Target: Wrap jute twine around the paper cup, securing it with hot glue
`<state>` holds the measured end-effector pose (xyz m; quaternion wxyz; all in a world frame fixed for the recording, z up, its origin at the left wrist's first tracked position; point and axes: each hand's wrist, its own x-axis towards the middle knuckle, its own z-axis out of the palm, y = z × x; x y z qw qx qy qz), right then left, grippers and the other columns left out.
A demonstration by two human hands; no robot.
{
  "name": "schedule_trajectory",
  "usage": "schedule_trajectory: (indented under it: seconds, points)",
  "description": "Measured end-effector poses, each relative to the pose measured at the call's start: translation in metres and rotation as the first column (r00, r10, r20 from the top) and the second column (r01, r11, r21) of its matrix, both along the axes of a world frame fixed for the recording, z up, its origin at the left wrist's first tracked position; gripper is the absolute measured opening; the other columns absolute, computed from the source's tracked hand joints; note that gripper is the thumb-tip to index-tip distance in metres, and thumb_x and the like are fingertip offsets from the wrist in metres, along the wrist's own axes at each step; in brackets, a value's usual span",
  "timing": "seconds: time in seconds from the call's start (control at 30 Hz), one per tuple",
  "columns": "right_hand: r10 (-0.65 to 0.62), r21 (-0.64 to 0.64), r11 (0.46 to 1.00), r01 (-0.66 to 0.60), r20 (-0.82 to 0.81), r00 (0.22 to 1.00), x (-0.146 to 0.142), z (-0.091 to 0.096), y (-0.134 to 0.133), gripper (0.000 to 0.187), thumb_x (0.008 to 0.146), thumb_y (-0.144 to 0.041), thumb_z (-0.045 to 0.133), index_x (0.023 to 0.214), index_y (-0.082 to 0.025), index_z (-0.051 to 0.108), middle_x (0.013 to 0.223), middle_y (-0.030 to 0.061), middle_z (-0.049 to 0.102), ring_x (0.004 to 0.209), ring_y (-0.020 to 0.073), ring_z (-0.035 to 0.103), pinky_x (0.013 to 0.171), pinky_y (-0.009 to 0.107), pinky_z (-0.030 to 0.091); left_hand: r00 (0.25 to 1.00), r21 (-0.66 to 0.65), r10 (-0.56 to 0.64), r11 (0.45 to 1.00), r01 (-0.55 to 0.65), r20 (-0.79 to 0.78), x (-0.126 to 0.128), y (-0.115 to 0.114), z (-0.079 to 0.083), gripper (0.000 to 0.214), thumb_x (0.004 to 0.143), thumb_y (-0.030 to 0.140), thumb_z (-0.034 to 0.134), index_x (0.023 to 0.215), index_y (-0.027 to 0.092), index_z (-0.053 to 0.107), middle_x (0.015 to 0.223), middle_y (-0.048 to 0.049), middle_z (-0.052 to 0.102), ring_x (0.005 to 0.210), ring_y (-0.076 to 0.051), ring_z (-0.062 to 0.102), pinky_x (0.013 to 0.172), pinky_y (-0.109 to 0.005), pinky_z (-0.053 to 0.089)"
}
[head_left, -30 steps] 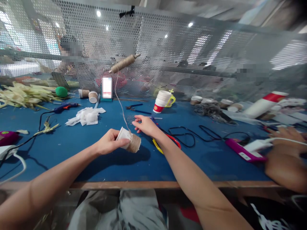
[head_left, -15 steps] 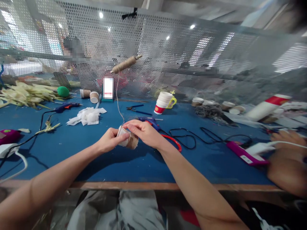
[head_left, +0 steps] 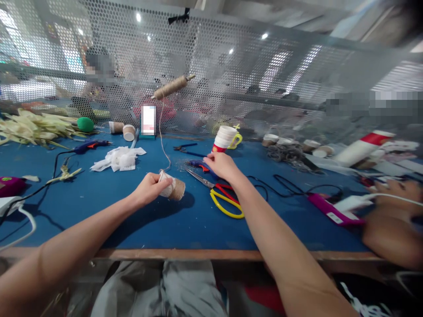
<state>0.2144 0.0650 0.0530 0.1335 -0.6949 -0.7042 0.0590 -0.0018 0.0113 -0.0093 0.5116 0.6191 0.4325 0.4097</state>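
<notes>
My left hand [head_left: 150, 188] is wrapped round a small paper cup [head_left: 169, 187], tilted on its side just above the blue table. Brown twine covers the cup's lower part, and its white rim end points to the left. A strand of twine [head_left: 161, 132] runs from the cup up to a spool [head_left: 173, 87] on a stick at the mesh panel. My right hand [head_left: 222, 165] is closed over a blue glue gun [head_left: 198, 164] with an orange trigger; the palm hides part of its handle. Scissors [head_left: 211, 185] with red and yellow handles lie just below that hand.
Stacked paper cups [head_left: 225, 136] and pliers [head_left: 188, 149] stand or lie behind my right hand. White crumpled cloth [head_left: 120, 158] and a second glue gun [head_left: 90, 146] are on the left. A purple power strip [head_left: 330, 209], cables and another person's arm [head_left: 390, 224] occupy the right.
My right hand has left the cup and moved right to the glue gun, uncovering the scissors. My left hand still holds the cup, slightly lower and further left.
</notes>
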Motion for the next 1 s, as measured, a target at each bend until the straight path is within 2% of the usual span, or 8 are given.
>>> schedule_trajectory:
  seconds: [0.17,0.3,0.43,0.47,0.57,0.63,0.7,1.0]
  points:
    - [-0.106,-0.158,0.981,0.111,0.044,0.993,0.022,-0.020,0.031,0.007,0.060,-0.011,0.063,0.066,-0.009,0.064,0.072,0.0174,0.066,0.076,0.0284,0.062,0.060,0.029,0.043,0.994,0.104,0.014,0.995,-0.003,-0.104,-0.002,0.000,0.002,0.040,0.070,0.046,0.049,0.051,0.011,0.052,0.048,0.0014,0.044,0.047,-0.007,0.036,0.047,-0.021,0.029]
    - [-0.124,-0.141,0.984,0.113,-0.073,0.990,0.018,-0.027,0.030,0.009,0.063,-0.012,0.060,0.073,-0.010,0.061,0.071,0.0131,0.065,0.071,0.0226,0.063,0.057,0.026,0.045,0.981,0.158,0.012,0.987,0.019,-0.192,-0.003,-0.001,0.004,0.040,0.072,0.044,0.046,0.050,0.011,0.050,0.049,0.0019,0.041,0.049,-0.007,0.033,0.046,-0.020,0.027]
    - [-0.064,-0.081,0.996,0.043,-0.278,0.959,0.017,-0.011,0.008,0.018,0.073,-0.014,0.052,0.091,-0.012,0.054,0.077,0.0080,0.064,0.061,0.0121,0.060,0.055,0.021,0.048,0.966,0.166,0.008,0.985,0.037,-0.258,-0.003,-0.001,0.006,0.039,0.072,0.044,0.045,0.050,0.012,0.049,0.051,0.0021,0.040,0.050,-0.007,0.033,0.046,-0.020,0.027]
    - [-0.028,-0.063,0.998,0.005,-0.362,0.932,0.017,-0.005,0.000,0.019,0.074,-0.016,0.052,0.093,-0.013,0.052,0.078,0.0065,0.064,0.061,0.0105,0.060,0.055,0.020,0.048,0.964,0.162,0.010,0.986,0.035,-0.266,-0.003,0.000,0.007,0.039,0.072,0.044,0.045,0.049,0.012,0.049,0.050,0.0022,0.040,0.050,-0.007,0.032,0.045,-0.020,0.027]
    - [0.067,-0.066,0.985,-0.160,-0.707,0.704,0.013,0.007,-0.023,0.014,0.070,-0.020,0.059,0.080,-0.013,0.054,0.066,0.0044,0.060,0.056,0.0114,0.058,0.050,0.022,0.049,0.965,0.133,0.013,0.991,0.023,-0.260,-0.003,0.001,0.007,0.038,0.070,0.044,0.046,0.049,0.012,0.049,0.049,0.0021,0.041,0.049,-0.007,0.033,0.046,-0.020,0.027]
    - [0.110,-0.047,0.971,-0.236,-0.788,0.606,0.008,0.008,-0.036,0.013,0.068,-0.022,0.061,0.075,-0.013,0.055,0.060,0.0032,0.059,0.053,0.0113,0.056,0.046,0.022,0.048,0.971,0.110,0.014,0.994,0.013,-0.239,-0.003,0.002,0.006,0.038,0.069,0.045,0.047,0.050,0.012,0.051,0.049,0.0020,0.043,0.048,-0.008,0.035,0.046,-0.020,0.028]
    - [0.162,-0.010,0.958,-0.285,-0.804,0.572,0.002,0.006,-0.046,0.016,0.067,-0.025,0.062,0.076,-0.012,0.057,0.059,0.0027,0.059,0.049,0.0100,0.054,0.041,0.020,0.044,0.975,0.084,0.012,0.996,0.007,-0.222,-0.004,0.004,0.005,0.039,0.068,0.047,0.047,0.051,0.012,0.053,0.049,0.0020,0.044,0.048,-0.008,0.035,0.046,-0.021,0.028]
    - [0.276,-0.090,0.904,-0.419,-0.626,0.730,-0.004,0.002,-0.068,0.021,0.070,-0.033,0.058,0.063,-0.013,0.057,0.042,-0.0029,0.049,0.035,0.0067,0.043,0.037,0.019,0.037,0.976,0.003,0.101,0.995,-0.102,-0.191,-0.009,0.013,0.006,0.036,0.066,0.044,0.048,0.057,0.011,0.057,0.048,0.0026,0.045,0.045,-0.008,0.037,0.046,-0.021,0.027]
